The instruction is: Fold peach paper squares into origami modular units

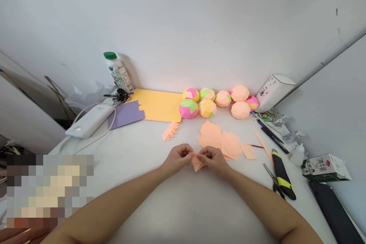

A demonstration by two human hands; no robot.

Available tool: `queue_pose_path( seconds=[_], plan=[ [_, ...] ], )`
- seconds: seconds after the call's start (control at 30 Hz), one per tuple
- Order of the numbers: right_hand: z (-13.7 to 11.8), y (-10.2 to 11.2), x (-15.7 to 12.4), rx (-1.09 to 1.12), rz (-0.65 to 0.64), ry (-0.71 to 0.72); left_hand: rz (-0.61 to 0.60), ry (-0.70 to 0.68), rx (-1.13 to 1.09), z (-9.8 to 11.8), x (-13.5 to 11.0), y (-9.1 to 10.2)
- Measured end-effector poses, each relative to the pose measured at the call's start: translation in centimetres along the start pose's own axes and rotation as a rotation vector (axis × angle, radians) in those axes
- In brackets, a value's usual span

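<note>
A small piece of peach paper (pixel 197 164), partly folded to a point at the bottom, is held up between both hands over the white table. My left hand (pixel 179 157) pinches its left upper edge with thumb and fingers. On the other side my right hand (pixel 214 160) pinches the upper right part and covers some of it. Just beyond my right hand lies a loose pile of peach paper pieces (pixel 210 133). Several folded peach units (pixel 170 132) lie in an overlapping row beyond my left hand.
Several faceted paper balls (pixel 207 108) line the wall. Yellow cardstock (pixel 160 105), a purple sheet (pixel 126 114), a white power strip (pixel 90 121) and a bottle (pixel 118 70) stand left. Scissors (pixel 274 181), a utility knife (pixel 282 175), a milk carton (pixel 326 166) and a black phone-like slab (pixel 336 211) lie right.
</note>
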State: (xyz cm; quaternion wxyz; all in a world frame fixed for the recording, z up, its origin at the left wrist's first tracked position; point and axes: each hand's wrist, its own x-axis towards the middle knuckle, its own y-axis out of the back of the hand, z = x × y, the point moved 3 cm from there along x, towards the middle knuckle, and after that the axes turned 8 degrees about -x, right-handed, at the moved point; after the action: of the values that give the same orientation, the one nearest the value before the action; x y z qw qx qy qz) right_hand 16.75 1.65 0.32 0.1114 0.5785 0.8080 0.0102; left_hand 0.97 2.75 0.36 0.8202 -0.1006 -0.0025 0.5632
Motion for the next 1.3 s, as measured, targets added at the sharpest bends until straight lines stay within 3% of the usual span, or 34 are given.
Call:
queue_pose_path(
  seconds=[0.1,0.2,0.33,0.53,0.8,0.93,1.13,1.3],
  plan=[
    [-0.1,0.1,0.1,0.065,0.001,-0.006,0.056,-0.01,-0.118,0.0,0.1,0.3],
    [-0.2,0.2,0.0,0.053,-0.005,-0.01,0.013,-0.024,-0.152,0.0,0.1,0.2],
    [-0.4,0.1,-0.1,-0.107,0.025,0.042,-0.084,-0.009,0.015,-0.1,-0.1,-0.4],
    [-0.7,-0.1,-0.1,-0.232,0.061,0.095,-0.084,-0.038,0.129,-0.1,-0.2,-0.6],
    [-0.5,0.2,-0.2,0.014,0.051,-0.015,-0.003,0.068,-0.084,-0.7,0.2,0.2],
    [-0.4,0.5,-0.2,0.104,0.093,0.032,0.042,0.061,-0.18,-0.7,0.4,0.6],
    [-0.2,0.2,0.0,0.088,0.017,0.037,0.063,0.057,-0.164,-0.2,0.3,0.4],
    [-0.1,0.3,0.1,0.079,0.043,0.047,0.107,0.022,-0.22,-0.1,0.3,0.2]
  ],
)
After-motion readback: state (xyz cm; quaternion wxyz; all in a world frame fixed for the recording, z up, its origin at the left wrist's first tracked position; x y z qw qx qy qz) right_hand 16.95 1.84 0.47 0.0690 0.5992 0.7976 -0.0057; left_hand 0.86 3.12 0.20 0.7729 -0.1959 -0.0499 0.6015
